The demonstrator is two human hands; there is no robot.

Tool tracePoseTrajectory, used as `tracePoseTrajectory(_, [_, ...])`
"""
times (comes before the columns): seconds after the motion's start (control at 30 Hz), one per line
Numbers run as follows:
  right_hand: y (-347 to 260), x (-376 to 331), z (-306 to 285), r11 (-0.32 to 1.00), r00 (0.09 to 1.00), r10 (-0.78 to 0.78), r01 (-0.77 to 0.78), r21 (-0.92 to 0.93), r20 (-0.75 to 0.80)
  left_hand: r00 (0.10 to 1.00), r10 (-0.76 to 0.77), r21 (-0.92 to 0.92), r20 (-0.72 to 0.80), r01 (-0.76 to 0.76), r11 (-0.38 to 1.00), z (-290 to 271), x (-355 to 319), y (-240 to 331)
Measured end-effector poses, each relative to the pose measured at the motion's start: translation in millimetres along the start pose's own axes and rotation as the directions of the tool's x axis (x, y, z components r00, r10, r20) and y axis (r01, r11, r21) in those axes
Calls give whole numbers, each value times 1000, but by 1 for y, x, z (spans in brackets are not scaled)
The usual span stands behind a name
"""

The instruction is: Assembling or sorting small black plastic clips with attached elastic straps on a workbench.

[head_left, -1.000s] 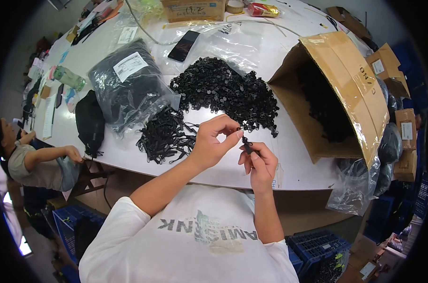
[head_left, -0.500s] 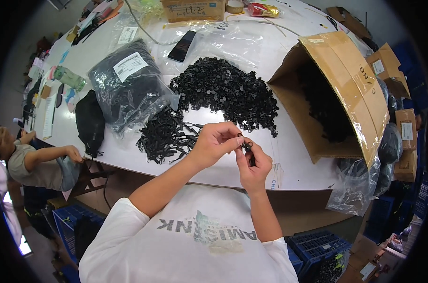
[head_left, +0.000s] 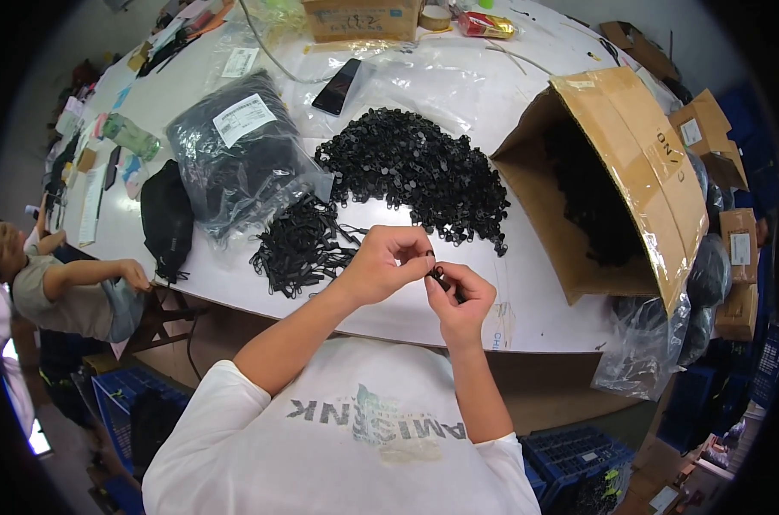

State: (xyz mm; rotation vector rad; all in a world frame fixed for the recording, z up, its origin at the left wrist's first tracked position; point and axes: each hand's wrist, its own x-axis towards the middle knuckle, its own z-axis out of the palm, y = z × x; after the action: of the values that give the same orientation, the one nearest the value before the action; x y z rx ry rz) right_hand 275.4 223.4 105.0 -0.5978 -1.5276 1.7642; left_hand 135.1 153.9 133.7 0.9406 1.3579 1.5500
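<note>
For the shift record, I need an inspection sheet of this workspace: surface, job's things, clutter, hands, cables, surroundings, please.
Surface: white round-edged table, partly under clear plastic sheet.
Job's things: small black plastic piece pinched between both hands; heap of black plastic pieces; bundle of black cords.
Clutter: tipped open cardboard box, grey plastic bag, black phone.
Hands: left hand and right hand together above table edge.
Cables: pale cable.
Surroundings: blue crates; another person at left.

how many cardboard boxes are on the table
2. A large open cardboard box lies on its side at the right; a smaller box sits at the far edge. More boxes stand off the table at right; others may be hidden.
</note>
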Motion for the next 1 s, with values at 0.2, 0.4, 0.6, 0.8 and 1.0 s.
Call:
tracePoseTrajectory(0.2, [-10, 2, 0, 981, 996, -66, 76, -178, 64, 999, 5, 57, -50, -2, 998, 2, -1, -4])
tracePoseTrajectory(0.4, [-18, 8, -5, 904, 970, -184, 230, -361, 156, 984, 60, 145, -165, -35, 989, 4, -1, -12])
tracePoseTrajectory(0.6, [-15, 7, -1, 868, 961, -258, 274, -414, 97, 987, 76, 17, -143, -75, 997, 8, -1, -6])
tracePoseTrajectory(0.8, [-18, 2, 2, 911, 968, -227, 249, -329, 107, 992, 105, -244, 65, -86, 966, -3, -1, -17])
tracePoseTrajectory(1.0, [-25, -1, 3, 608, 838, -510, 510, -609, 193, 926, 377, 296, 6, -362, 884, 3, -7, -12])
